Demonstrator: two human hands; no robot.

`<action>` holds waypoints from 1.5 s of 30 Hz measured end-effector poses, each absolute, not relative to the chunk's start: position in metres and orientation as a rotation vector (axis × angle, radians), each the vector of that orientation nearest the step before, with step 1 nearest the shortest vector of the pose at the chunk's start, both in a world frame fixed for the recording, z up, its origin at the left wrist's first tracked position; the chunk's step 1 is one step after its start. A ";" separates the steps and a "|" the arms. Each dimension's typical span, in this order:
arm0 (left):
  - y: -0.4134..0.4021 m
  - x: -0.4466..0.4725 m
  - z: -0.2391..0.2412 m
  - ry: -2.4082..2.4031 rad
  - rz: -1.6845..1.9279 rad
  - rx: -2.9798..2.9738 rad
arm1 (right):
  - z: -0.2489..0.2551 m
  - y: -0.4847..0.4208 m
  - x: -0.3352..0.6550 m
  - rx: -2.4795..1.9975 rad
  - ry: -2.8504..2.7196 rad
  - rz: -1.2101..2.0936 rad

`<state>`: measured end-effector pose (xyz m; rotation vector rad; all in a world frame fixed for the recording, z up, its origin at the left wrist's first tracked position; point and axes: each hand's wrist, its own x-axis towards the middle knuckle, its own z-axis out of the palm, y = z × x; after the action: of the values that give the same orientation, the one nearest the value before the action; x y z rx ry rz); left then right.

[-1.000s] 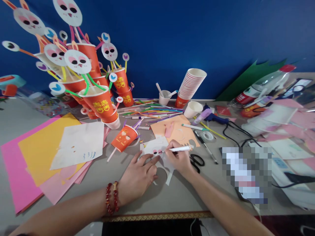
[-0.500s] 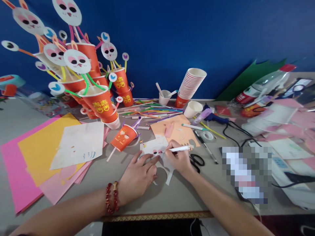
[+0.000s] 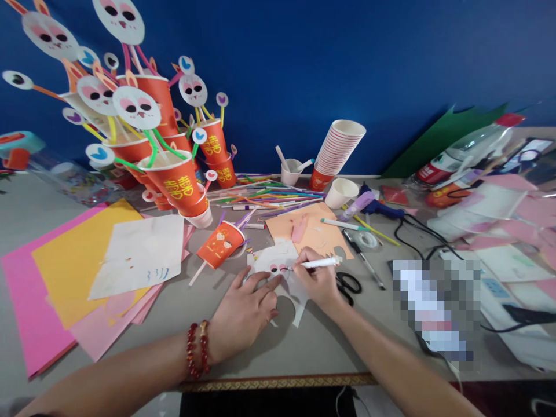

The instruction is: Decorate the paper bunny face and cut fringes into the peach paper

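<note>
The left hand (image 3: pixel 245 310) lies flat, fingers spread, pressing the white paper face (image 3: pixel 273 263) onto the tabletop (image 3: pixel 208 324). The right hand (image 3: pixel 317 284) has its grip closed around a white pen (image 3: pixel 319 263), tip on the paper face.

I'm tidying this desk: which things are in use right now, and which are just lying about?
In use: white pen in the right hand; paper face pressed by the left hand.
Lying about: scissors, tape roll, glue gun, cup stack.
</note>
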<state>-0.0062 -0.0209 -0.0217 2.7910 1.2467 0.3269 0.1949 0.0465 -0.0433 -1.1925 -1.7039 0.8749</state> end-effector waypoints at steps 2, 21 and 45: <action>-0.021 -0.006 -0.022 1.250 0.323 2.788 | -0.044 0.047 0.195 -1.192 -1.721 0.857; -0.020 -0.006 -0.021 1.244 0.324 2.783 | -0.044 0.047 0.194 -1.207 -1.752 0.852; -0.021 -0.005 -0.021 1.267 0.314 2.799 | -0.044 0.046 0.195 -1.205 -1.803 0.861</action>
<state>-0.0050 -0.0209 -0.0215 2.7992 1.2666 0.3141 0.1949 0.0461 -0.0441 -1.2051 -1.8025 0.8606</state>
